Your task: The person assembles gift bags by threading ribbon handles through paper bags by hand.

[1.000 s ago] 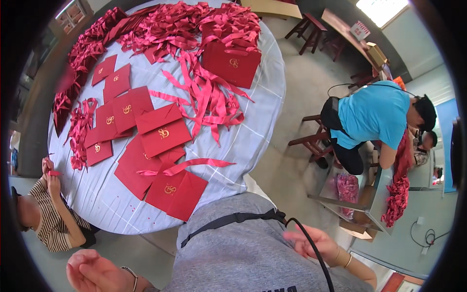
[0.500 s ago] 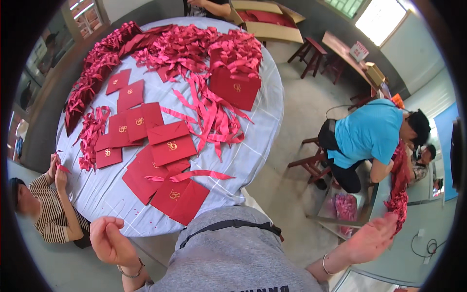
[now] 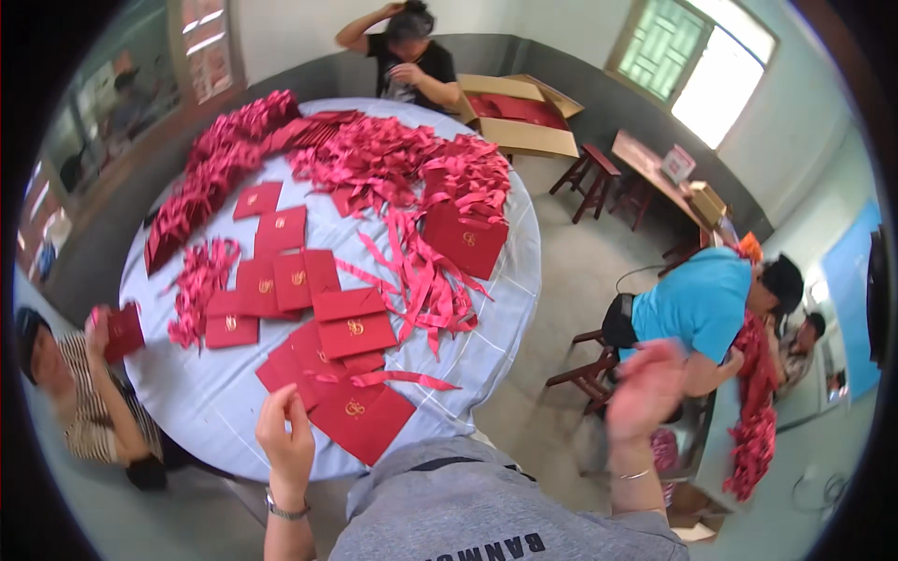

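My left hand (image 3: 285, 435) is raised over the near edge of the round table, beside the closest red paper bags (image 3: 360, 421). Its fingers are curled together, and nothing shows in them. Off the table to the right, my right hand (image 3: 645, 388) is lifted and smeared by motion, so its fingers cannot be read. A loose pink ribbon (image 3: 407, 379) lies across the near bags. Farther in lies another red bag (image 3: 355, 329) with a gold emblem, among several flat ones. A tangle of pink ribbons (image 3: 421, 271) spreads at the table's middle right.
Ribboned red bags (image 3: 220, 168) are heaped along the far left edge of the table (image 3: 505, 346). One co-worker (image 3: 103, 393) sits left holding a red bag; another (image 3: 412, 65) sits at the far side. A person in blue (image 3: 687, 304) bends over at right. An open carton (image 3: 519, 112) stands behind.
My left hand has moved right and up toward the near bags. My right hand has moved left and up. The view has tilted up, showing more of the far co-worker.
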`<state>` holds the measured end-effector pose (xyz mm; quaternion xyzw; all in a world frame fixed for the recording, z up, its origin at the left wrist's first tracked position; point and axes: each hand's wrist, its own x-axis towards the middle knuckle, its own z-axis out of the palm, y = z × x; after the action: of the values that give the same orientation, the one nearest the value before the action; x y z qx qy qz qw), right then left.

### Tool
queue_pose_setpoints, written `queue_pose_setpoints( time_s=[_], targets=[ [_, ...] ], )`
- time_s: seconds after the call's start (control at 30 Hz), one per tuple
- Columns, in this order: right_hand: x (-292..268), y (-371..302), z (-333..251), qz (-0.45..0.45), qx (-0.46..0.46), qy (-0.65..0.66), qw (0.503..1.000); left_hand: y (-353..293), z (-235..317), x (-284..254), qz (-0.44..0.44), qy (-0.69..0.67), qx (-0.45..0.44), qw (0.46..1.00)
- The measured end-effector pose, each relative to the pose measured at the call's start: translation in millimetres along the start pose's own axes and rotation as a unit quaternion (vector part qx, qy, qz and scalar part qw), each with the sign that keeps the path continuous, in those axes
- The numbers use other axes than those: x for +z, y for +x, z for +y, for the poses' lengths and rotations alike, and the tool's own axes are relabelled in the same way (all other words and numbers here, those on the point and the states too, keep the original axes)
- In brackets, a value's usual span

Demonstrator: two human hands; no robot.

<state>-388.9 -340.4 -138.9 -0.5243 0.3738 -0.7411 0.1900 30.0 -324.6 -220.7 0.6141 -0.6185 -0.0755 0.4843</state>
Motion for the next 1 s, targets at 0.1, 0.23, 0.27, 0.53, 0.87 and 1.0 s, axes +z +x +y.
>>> queue_pose_setpoints(
  time_s=[0.1, 0.23, 0.27, 0.53, 0.87, 1.0],
  targets=[
    [45.0, -57.4, 28.3, -0.223, 0.326, -0.041, 0.918, -9.4, -34.0, 18.7, -0.03, 0.106, -0.001, 0.994],
    [123.6, -67.9, 93.6, -0.513, 0.092, -0.106, 0.847, -34.0, -74.3, 51.0, -0.032, 0.082, -0.089, 0.992],
    [150.0, -71.3, 101.5, -0.513, 0.084, -0.101, 0.848, -38.5, -74.0, 54.1, -0.033, 0.091, -0.091, 0.991],
    [262.5, -110.0, 168.4, -0.604, 0.004, -0.169, 0.779, -39.7, -66.7, 52.4, -0.012, 0.125, -0.118, 0.985],
    [216.0, -64.5, 191.3, -0.557, 0.15, -0.147, 0.804, -45.9, -74.5, 47.1, -0.057, 0.058, -0.159, 0.984],
    [153.2, -66.3, 177.3, -0.616, 0.087, -0.251, 0.742, -43.7, -65.9, 40.9, -0.043, 0.042, -0.157, 0.986]
  ],
)
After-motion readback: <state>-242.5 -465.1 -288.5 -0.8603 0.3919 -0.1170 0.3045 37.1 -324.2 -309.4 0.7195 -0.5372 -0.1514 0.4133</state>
